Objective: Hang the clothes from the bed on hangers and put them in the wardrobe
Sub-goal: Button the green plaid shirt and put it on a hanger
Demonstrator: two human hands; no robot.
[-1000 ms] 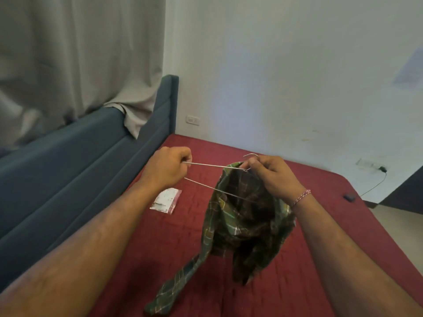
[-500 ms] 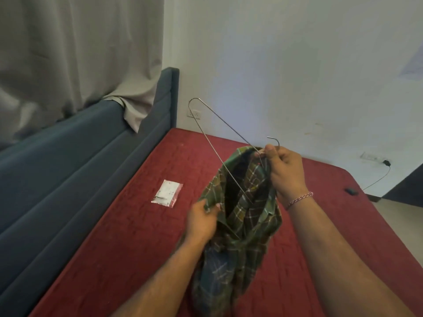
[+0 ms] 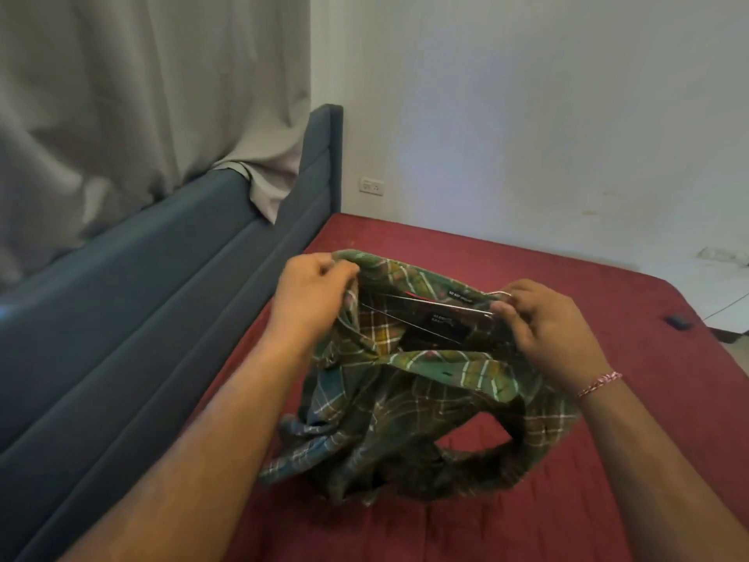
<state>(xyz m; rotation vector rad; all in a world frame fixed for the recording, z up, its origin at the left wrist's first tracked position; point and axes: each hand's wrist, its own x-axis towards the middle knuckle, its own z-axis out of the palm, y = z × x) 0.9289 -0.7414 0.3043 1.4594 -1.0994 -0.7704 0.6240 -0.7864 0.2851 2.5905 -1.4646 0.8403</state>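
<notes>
A green plaid shirt (image 3: 405, 407) hangs between my hands above the red bed (image 3: 608, 500), its lower part bunched on the cover. A thin metal wire hanger (image 3: 429, 304) lies inside the open neck of the shirt, mostly hidden by cloth. My left hand (image 3: 312, 294) grips the shirt's left shoulder edge and pulls it up over the hanger end. My right hand (image 3: 543, 322) pinches the hanger's neck below the hook, together with the collar.
A blue padded headboard (image 3: 162, 302) runs along the left side of the bed, with a grey curtain (image 3: 142, 95) draped over it. A white wall with a socket (image 3: 372, 186) stands behind. A small dark object (image 3: 679, 321) lies near the bed's right edge.
The hanger has tipped down from upright and gone inside the shirt's neck. My left hand rose from the shirt's lower front to its left shoulder.
</notes>
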